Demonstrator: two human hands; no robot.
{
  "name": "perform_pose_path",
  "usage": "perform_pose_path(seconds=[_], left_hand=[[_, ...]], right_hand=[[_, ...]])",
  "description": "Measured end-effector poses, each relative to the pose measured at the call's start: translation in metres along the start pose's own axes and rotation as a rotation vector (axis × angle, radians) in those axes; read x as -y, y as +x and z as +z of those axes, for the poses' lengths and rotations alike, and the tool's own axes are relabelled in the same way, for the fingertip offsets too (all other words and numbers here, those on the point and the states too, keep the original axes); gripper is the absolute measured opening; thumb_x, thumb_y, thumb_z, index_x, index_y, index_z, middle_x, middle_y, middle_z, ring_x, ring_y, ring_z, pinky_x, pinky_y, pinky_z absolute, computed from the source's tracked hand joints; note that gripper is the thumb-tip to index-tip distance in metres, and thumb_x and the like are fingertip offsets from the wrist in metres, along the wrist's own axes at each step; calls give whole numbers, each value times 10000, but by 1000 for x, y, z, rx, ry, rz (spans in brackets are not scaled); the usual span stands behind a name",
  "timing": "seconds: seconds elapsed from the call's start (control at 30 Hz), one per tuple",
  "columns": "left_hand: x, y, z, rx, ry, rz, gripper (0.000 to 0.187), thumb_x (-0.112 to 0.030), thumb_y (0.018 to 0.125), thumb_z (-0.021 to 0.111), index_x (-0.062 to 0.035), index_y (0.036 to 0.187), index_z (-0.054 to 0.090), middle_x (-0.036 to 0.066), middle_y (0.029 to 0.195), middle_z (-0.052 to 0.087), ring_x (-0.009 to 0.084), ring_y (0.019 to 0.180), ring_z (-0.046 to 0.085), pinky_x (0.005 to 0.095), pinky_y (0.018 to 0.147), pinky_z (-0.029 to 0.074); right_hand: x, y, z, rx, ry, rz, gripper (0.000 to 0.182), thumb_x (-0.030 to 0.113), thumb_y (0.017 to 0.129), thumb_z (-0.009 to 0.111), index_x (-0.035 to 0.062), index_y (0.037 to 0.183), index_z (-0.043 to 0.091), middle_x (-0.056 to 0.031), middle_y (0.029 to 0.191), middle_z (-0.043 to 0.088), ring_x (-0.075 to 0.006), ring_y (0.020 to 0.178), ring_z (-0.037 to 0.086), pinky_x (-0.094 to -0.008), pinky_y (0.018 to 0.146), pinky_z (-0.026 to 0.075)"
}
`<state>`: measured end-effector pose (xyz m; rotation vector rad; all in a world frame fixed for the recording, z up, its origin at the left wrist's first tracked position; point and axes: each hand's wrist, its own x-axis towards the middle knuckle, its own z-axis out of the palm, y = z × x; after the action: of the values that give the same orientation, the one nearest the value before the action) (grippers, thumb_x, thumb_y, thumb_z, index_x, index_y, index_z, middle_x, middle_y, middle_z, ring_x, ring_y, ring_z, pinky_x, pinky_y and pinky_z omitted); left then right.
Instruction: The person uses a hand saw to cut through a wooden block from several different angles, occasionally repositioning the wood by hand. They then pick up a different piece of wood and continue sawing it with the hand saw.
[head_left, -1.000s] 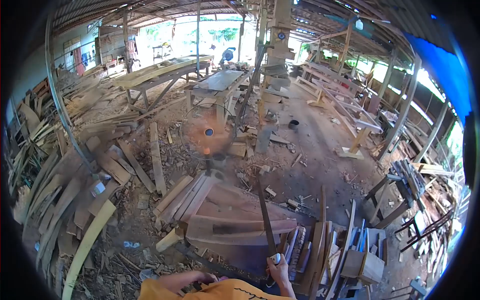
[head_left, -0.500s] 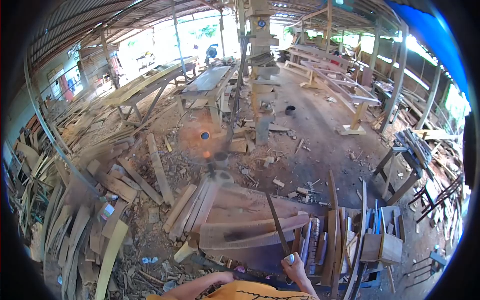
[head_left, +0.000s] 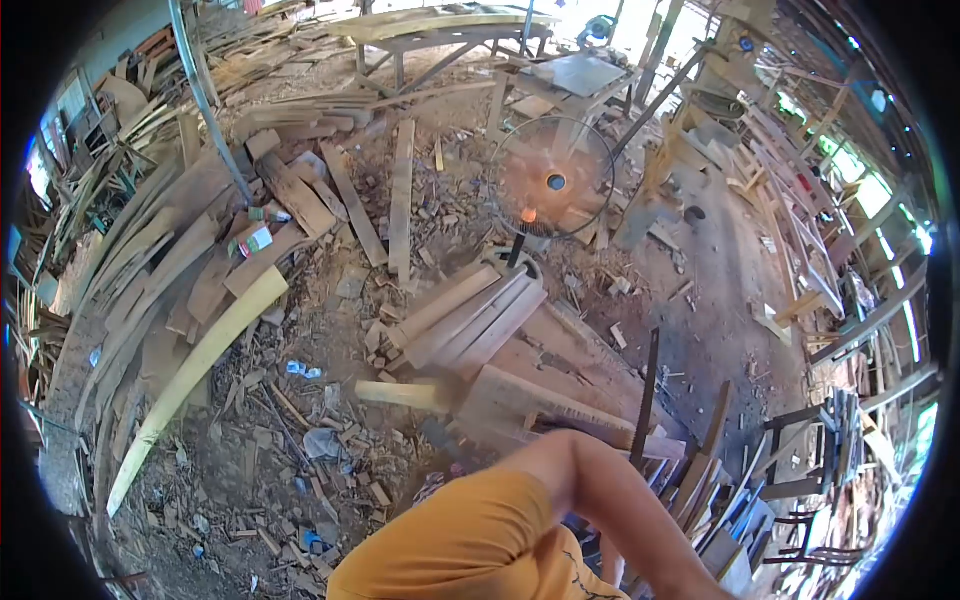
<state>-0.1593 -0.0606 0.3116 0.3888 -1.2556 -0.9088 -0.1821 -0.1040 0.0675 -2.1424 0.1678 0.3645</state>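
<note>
A long, narrow saw blade [head_left: 647, 400] stands nearly upright beside a thick wooden board [head_left: 560, 408]. Its lower end and handle are hidden behind a bent bare forearm [head_left: 640, 520]. That arm comes out of an orange sleeve [head_left: 450, 530], seemingly my left, and crosses toward the bottom right; my left hand lies out of frame. A small patch of skin [head_left: 611, 560] shows beneath it, perhaps part of my right hand or wrist, whose fingers are hidden. More planks [head_left: 480, 320] lie ahead of the board.
A round fan [head_left: 555, 182] on a stand is in front. Heaped planks [head_left: 180, 270] and a pale yellow slat [head_left: 200, 385] lie on the left. Wood scraps litter the ground. Several offcuts [head_left: 710, 485] stand at right near a wooden rack [head_left: 830, 440]. Workbenches [head_left: 580, 75] stand farther back.
The view has turned left and down. Earlier my right hand gripped the saw's handle; now the forearm covers it. The left arm has lifted and bent across in front.
</note>
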Motion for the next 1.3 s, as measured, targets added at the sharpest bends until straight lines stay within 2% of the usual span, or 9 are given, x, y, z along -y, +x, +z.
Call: perform_pose_path(seconds=[0.13, 0.27, 0.5, 0.73, 0.97, 1.23, 1.3], left_hand=[[-35, -48, 19, -13, -33, 31, 166, -155, 861, 692, -32, 899, 588, 11, 808, 540, 93, 783, 531, 262, 712, 429], [-36, -70, 22, -54, -60, 35, 166, -152, 858, 695, -32, 899, 588, 14, 809, 542, 94, 785, 534, 263, 711, 431], [-11, -67, 32, -105, -100, 66, 167, -147, 854, 699, -32, 899, 587, 18, 812, 546, 96, 790, 541, 265, 711, 434], [34, -33, 52, -135, -96, 104, 168, -141, 849, 703, -32, 899, 587, 23, 815, 550, 98, 795, 547, 267, 710, 438], [102, 6, 46, -249, 64, 79, 169, -136, 844, 707, -32, 899, 586, 28, 818, 554, 101, 800, 553, 269, 710, 442], [157, -17, 32, -380, 274, -109, 171, -130, 839, 712, -32, 899, 586, 33, 821, 559, 103, 805, 560, 272, 709, 446], [170, -25, 31, -399, 316, -156, 172, -128, 838, 713, -32, 899, 585, 34, 822, 560, 104, 806, 562, 272, 709, 447]], right_hand=[[4, -9, 1, -60, -27, 49, 294, 165, 846, 735, 36, 946, 490, -112, 743, 620, -191, 683, 595, -351, 599, 486], [12, -16, 18, -93, -29, 91, 294, 163, 847, 733, 36, 947, 487, -116, 745, 619, -201, 679, 588, -359, 602, 483], [28, -31, 23, -169, -69, 157, 294, 161, 848, 729, 37, 949, 483, -124, 748, 617, -218, 672, 576, -373, 608, 478], [36, -50, 0, -261, -129, 178, 293, 158, 848, 725, 37, 951, 478, -131, 752, 614, -235, 665, 564, -387, 614, 472], [39, -33, -18, -266, -114, 49, 293, 155, 849, 721, 37, 953, 474, -139, 756, 612, -252, 657, 552, -401, 620, 466], [36, -23, -2, -270, 80, -95, 292, 153, 850, 717, 38, 956, 470, -146, 760, 609, -269, 650, 540, -415, 626, 461], [35, -25, 0, -304, 67, -114, 291, 156, 860, 711, 29, 956, 468, -169, 766, 601, -294, 663, 546, -424, 645, 460]])
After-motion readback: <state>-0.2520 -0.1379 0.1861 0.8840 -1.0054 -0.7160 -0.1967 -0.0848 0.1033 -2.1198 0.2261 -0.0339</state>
